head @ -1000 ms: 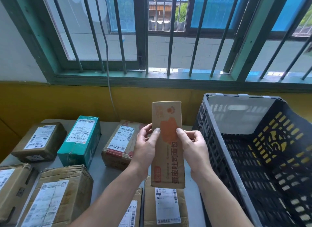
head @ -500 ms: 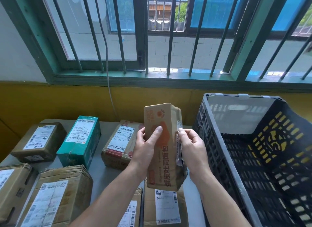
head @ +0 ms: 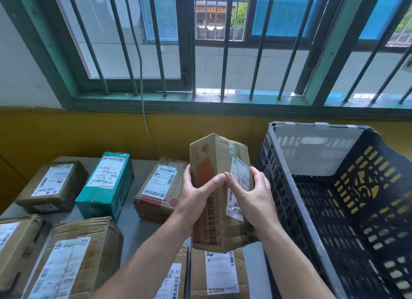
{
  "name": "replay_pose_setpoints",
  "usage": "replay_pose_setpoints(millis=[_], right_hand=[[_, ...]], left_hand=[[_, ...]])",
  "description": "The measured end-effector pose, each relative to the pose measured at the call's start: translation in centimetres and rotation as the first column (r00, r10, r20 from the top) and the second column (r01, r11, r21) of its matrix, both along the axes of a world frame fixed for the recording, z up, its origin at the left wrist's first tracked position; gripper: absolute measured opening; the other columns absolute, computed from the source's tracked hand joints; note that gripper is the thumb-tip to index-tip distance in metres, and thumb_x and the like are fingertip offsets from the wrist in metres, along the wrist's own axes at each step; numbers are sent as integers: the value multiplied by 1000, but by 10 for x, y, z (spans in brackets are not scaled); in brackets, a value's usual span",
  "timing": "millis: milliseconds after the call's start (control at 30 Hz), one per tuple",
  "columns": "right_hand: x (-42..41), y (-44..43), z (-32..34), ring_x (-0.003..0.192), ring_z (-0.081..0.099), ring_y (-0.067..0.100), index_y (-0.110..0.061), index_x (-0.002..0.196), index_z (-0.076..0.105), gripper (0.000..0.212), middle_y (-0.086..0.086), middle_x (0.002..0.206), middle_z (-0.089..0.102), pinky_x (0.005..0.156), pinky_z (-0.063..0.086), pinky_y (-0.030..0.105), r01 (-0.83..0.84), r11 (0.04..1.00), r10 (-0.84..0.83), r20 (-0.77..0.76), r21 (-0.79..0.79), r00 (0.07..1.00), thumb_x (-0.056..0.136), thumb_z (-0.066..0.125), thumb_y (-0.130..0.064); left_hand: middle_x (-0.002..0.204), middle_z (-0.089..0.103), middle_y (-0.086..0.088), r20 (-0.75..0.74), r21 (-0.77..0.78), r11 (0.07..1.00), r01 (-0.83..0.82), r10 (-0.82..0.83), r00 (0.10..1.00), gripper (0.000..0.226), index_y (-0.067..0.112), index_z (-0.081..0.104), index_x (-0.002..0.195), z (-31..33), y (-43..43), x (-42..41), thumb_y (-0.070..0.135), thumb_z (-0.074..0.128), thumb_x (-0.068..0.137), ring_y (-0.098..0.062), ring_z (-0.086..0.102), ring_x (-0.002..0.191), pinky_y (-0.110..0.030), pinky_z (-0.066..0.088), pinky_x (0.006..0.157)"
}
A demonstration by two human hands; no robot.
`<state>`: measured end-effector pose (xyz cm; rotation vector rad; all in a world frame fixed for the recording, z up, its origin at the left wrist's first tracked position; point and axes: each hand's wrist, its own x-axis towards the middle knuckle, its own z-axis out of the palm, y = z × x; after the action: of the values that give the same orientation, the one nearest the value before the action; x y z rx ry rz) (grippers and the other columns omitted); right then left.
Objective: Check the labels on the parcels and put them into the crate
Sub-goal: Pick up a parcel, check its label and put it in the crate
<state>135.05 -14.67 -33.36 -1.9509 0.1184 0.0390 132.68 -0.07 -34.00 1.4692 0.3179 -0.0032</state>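
Grey table (head: pixel 140 229) beneath a barred window (head: pixel 207 53) — left hand (head: pixel 196 198) and right hand (head: pixel 254 198) clasp the parcel (head: pixel 214 160), its long axis upright, label (head: pixel 240 176) facing near-right.

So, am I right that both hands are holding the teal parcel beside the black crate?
Not quite: the head view shows the left hand and right hand holding the brown cardboard parcel beside the black crate; the teal parcel lies on the table.

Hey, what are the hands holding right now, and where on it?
Both hands hold one brown cardboard parcel upright: the left hand grips its left side, the right hand its labelled right side, both around mid-height.
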Motion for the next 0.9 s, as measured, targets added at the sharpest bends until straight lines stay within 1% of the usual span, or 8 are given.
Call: replay_pose_setpoints(millis=[133, 267, 367, 467, 600, 667, 800, 900], right_hand=[[3, -3, -1, 132, 52, 19, -34, 154, 29, 100, -4, 150, 46, 105, 49, 50, 13, 1000, -12, -28, 12, 1000, 72, 69, -76], [8, -11, 0, 128, 52, 18, -23, 155, 31, 86, 0, 150, 47, 102, 50, 43, 73, 996, -71, -50, 48, 996, 85, 74, -51], [6, -13, 0, 113, 60, 11, -23, 144, 45, 73, -12, 127, 60, 96, 53, 39, 49, 998, -45, -116, 32, 992, 85, 71, -58], [3, -13, -2, 97, 69, 7, -27, 127, 58, 51, -16, 105, 71, 88, 58, 38, 31, 996, -19, -152, 79, 988, 87, 69, -57], [6, -9, -8, 112, 65, 13, -25, 137, 55, 75, -7, 125, 66, 97, 55, 43, 55, 998, -53, -116, 16, 992, 77, 65, -68], [7, -9, -8, 120, 61, 17, -24, 143, 52, 82, -3, 140, 56, 101, 52, 45, 57, 998, -60, -104, -32, 993, 75, 62, -69], [12, -10, -12, 129, 52, 18, -19, 149, 45, 61, -2, 145, 49, 103, 47, 38, 74, 995, -82, -121, -67, 989, 95, 63, -42], [17, -8, -18, 122, 58, 20, -19, 146, 46, 58, 1, 137, 58, 104, 50, 46, 108, 992, -116, -151, -60, 982, 94, 64, -37]], left_hand=[[131, 67, 0, -22, -44, 999, 0, -1, 1000, 113, 45, 29, 154, -4, 5, 6, 71, 80, 55, -21, 72, 111, -48, 60, 95], [121, 73, -10, -31, -154, 988, -10, 5, 1000, 88, 40, 37, 149, -8, 13, 13, 56, 76, 72, -29, 77, 99, -48, 63, 83], [116, 76, -13, -34, -213, 977, 5, -12, 999, 76, 26, 46, 144, -15, 16, 20, 52, 73, 78, -34, 76, 101, -55, 61, 89], [126, 73, -13, -60, -240, 971, -14, 0, 998, 85, 32, 42, 150, -24, 18, 27, 58, 77, 77, -35, 74, 109, -59, 56, 97], [133, 70, -4, -95, -215, 975, -59, 39, 995, 96, 39, 49, 147, -39, 18, 35, 79, 78, 64, -29, 71, 116, -54, 55, 101], [137, 64, -4, -106, -137, 985, -107, 93, 990, 81, 42, 58, 131, -44, 16, 39, 82, 75, 63, -25, 67, 119, -51, 56, 101], [127, 61, -8, -78, -87, 982, -165, 159, 984, 27, 29, 52, 112, -43, 9, 43, 47, 63, 96, -24, 65, 115, -40, 58, 96], [119, 68, -5, -109, -131, 980, -149, 135, 985, 25, 25, 53, 120, -43, 5, 47, 42, 57, 102, -19, 70, 103, -34, 60, 82]])
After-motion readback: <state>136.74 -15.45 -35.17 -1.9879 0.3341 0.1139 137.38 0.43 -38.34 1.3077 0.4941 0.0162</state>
